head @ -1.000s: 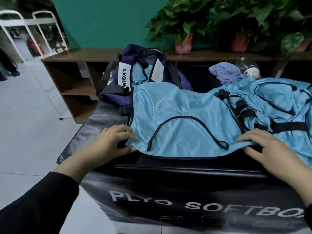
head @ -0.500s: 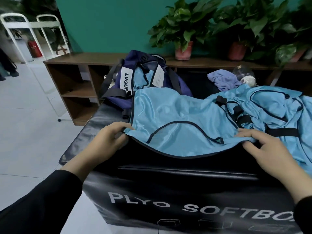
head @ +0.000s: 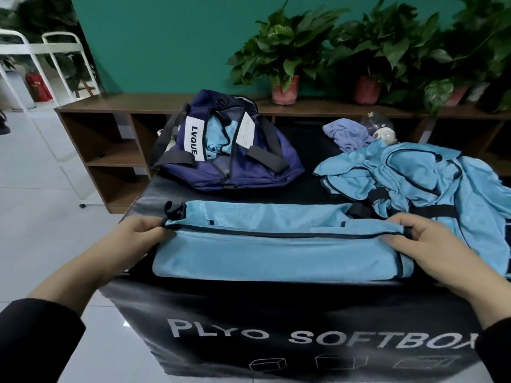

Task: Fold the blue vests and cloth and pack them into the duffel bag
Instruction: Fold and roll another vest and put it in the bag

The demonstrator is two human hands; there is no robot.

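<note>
Folded blue vest [head: 276, 255] lies on the black plyo box [head: 249, 313] near the front edge, long axis running L-R, fold edge facing the duffel bag [head: 237, 164] behind. Left hand [head: 138, 239] pinches its L end, right hand [head: 425, 244] grips the R end, fingers curled. Unfolded vests [head: 414, 172] piled at R.

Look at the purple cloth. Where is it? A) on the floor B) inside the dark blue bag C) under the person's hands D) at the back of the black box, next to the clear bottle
D: the purple cloth lies crumpled at the far side of the black box, beside the clear bottle, away from the duffel bag and both hands.
</note>
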